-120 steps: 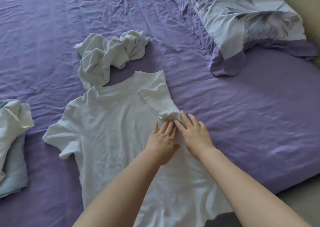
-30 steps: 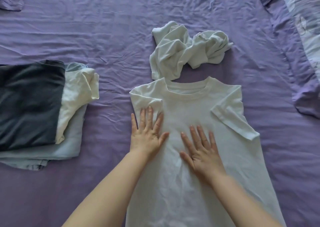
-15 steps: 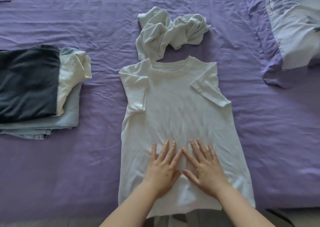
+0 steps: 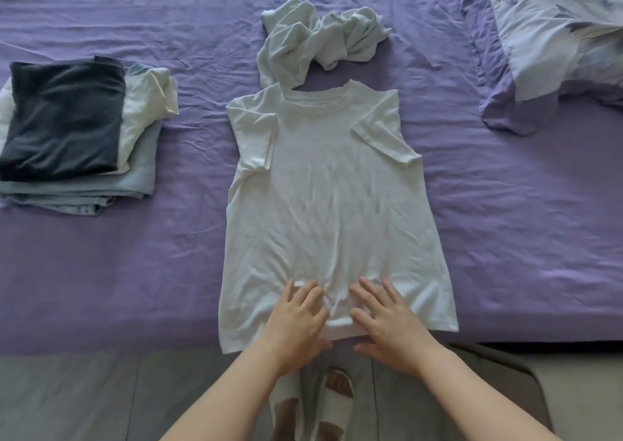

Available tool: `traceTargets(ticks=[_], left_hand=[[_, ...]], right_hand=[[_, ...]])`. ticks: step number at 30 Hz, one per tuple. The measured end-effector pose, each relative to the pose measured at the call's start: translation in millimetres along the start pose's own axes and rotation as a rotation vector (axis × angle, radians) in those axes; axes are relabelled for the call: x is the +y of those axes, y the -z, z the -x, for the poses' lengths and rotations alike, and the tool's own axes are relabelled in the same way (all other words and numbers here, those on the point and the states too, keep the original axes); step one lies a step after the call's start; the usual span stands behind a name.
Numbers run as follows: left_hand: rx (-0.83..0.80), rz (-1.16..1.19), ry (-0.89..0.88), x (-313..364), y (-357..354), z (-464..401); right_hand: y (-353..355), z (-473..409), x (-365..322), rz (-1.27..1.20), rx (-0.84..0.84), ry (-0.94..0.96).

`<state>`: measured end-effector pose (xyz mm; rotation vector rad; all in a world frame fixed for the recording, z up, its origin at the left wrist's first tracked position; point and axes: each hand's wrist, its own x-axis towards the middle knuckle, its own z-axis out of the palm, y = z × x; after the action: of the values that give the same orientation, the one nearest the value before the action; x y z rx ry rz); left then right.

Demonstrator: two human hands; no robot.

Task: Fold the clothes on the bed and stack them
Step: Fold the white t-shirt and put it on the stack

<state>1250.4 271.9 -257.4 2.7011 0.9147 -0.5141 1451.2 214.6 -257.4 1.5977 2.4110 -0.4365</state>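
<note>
A white T-shirt (image 4: 332,204) lies flat on the purple bed (image 4: 522,238), collar away from me, both sleeves folded inward. My left hand (image 4: 298,319) and my right hand (image 4: 387,319) rest palm-down, fingers spread, on its bottom hem near the bed's front edge, holding nothing. Just beyond the collar sits a crumpled white garment (image 4: 317,42). At the left stands a stack of folded clothes (image 4: 77,137), a dark item on top of white and pale blue ones.
A floral pillow (image 4: 556,46) lies at the far right of the bed. Below the bed's edge is grey floor (image 4: 84,396), with my feet in white sandals (image 4: 313,407) visible between my arms.
My hands have slid down the shirt from its chest to the bottom hem, smoothing it. The left sleeve was folded in earlier. The view has pulled back toward the bed's edge.
</note>
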Motion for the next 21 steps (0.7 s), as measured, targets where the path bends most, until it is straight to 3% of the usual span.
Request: traceTargets(ticks=[2,5,9,13,16,19,21], left_hand=[[-0.167,-0.008,0.062,5,-7,3],[-0.209,-0.076,0.090,13,-6,3],[0.042,-0.093,0.098,13,0,-6],[0.115,0.092,0.106,2,6,-12],[0.005,0.330,0.227,-14,13,-20],[0.027,0.618,0.423,-31,28,-30],[0.042,0.669,0.453,-41,36,-39]], right_hand=[[2,0,-7,0.015,-0.007,-0.032],[2,-7,-13,0.026,0.018,-0.090],[0,-9,-7,0.021,0.152,-0.070],[8,-13,0,-0.145,0.183,-0.092],[15,-26,12,-0.278,0.053,-0.172],[25,-37,20,-0.395,0.025,-0.257],[28,-42,20,-0.329,-0.016,-0.239]])
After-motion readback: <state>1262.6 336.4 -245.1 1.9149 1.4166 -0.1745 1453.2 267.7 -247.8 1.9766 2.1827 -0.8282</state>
